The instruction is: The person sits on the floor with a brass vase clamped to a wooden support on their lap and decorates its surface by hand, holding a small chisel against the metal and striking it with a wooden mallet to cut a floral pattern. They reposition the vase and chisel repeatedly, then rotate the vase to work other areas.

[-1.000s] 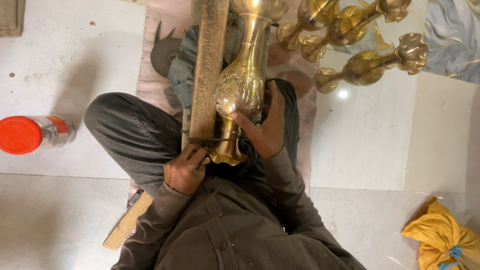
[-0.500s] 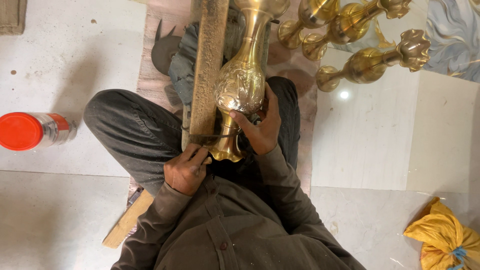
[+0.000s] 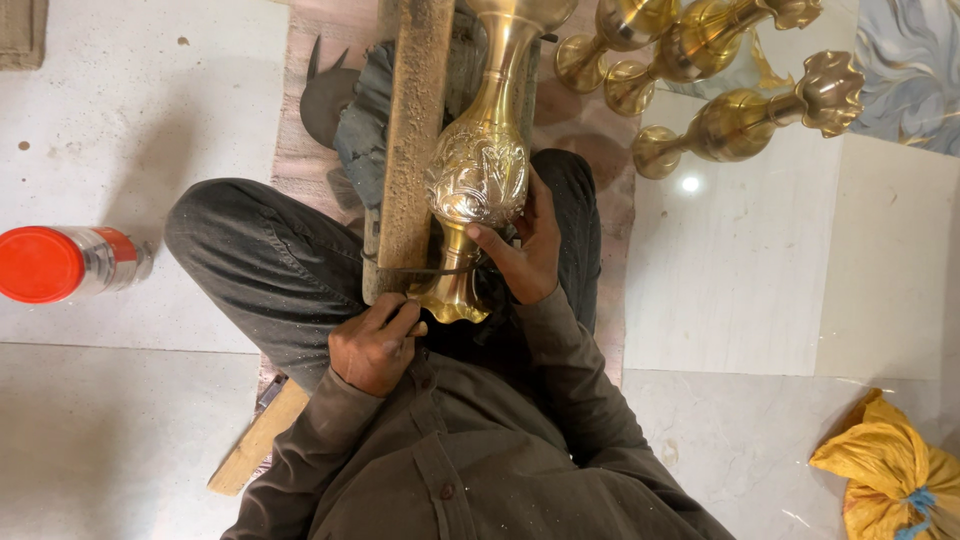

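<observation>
A brass vase (image 3: pixel 480 180) lies across the seated person's lap, propped against a rough, dusty wooden plank (image 3: pixel 412 150) that runs lengthwise beside it. The vase's long axis runs from the person's body away toward the far edge of the floor (image 3: pixel 150 130): its flared, scalloped foot points back at the person, its slim polished neck points away. The rounded belly is embossed with a leafy relief and gleams silvery, while neck and foot are smooth yellow metal.

The right hand (image 3: pixel 525 250) cups the belly from the side, its grip pressed against the embossed surface with the thumb across the stem. The left hand (image 3: pixel 375 345) sits at the near end of the plank, its grip pinched around a thin dark metal tool (image 3: pixel 420 270) whose tip reaches the vase's stem just above the foot.

Three more brass vases (image 3: pixel 730 110) lie on pale marble tiles toward the far right. A jar with an orange lid (image 3: pixel 60 263) lies near the left edge, a yellow sack (image 3: pixel 890 470) at the near right corner.
</observation>
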{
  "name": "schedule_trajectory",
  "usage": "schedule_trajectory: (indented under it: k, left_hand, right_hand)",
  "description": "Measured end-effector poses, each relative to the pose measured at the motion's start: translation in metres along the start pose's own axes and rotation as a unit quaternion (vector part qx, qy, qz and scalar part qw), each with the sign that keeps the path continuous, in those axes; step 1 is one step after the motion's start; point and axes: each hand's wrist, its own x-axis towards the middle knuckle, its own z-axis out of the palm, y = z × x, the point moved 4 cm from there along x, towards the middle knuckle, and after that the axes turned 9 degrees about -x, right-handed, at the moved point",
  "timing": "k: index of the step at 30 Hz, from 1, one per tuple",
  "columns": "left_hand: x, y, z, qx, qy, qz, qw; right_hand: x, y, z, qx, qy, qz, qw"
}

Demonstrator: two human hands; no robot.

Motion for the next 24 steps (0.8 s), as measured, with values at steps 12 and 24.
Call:
schedule_trajectory:
  k: [12, 24]
  left_hand:
    - [-0.002, -0.003, -0.001, -0.019, 0.032, -0.030, 0.999]
    - [0.002, -0.006, -0.002, -0.013, 0.011, 0.039, 0.999]
  right_hand:
    - [-0.001, 0.000, -0.001, -0.012, 0.004, 0.004, 1.000]
    - [0.002, -0.010, 0.003, -0.094, 0.061, -0.038, 0.993]
